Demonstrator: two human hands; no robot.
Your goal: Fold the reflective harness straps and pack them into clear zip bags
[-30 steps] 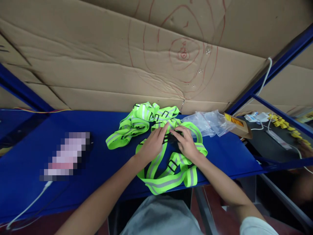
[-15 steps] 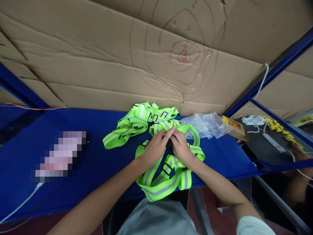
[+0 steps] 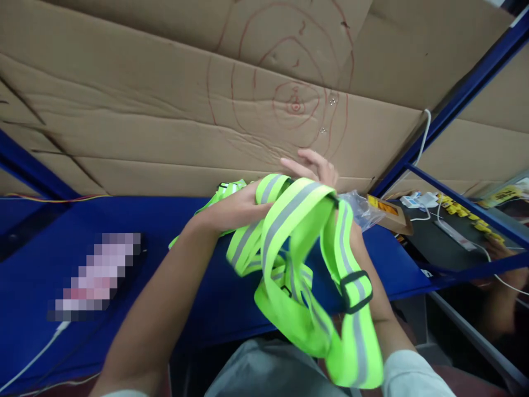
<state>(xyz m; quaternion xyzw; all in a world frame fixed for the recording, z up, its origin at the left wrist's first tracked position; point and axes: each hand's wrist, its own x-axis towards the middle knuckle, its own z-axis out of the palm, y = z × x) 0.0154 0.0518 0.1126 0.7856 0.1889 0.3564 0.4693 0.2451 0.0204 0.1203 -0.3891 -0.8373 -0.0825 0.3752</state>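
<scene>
A neon-green reflective strap harness (image 3: 306, 259) with grey stripes and black buckles hangs in the air above the blue shelf (image 3: 124, 220). My left hand (image 3: 235, 207) grips its straps from the left side. My right hand (image 3: 314, 165) is raised behind the top loops, fingers partly spread, with the straps draped over it and my wrist hidden. Whether those fingers close on the strap I cannot see. More green harness (image 3: 225, 190) lies on the shelf behind my left hand, mostly hidden.
A cardboard sheet (image 3: 165, 110) with red scribbles backs the shelf. Clear plastic bags (image 3: 359, 207) and a small brown box (image 3: 388, 212) lie to the right. A pixelated object (image 3: 97, 275) with a white cable lies at left. Another person's hand (image 3: 502, 251) shows at far right.
Both hands have lifted the harness off the shelf and up toward the camera; its loops now hang down over my lap.
</scene>
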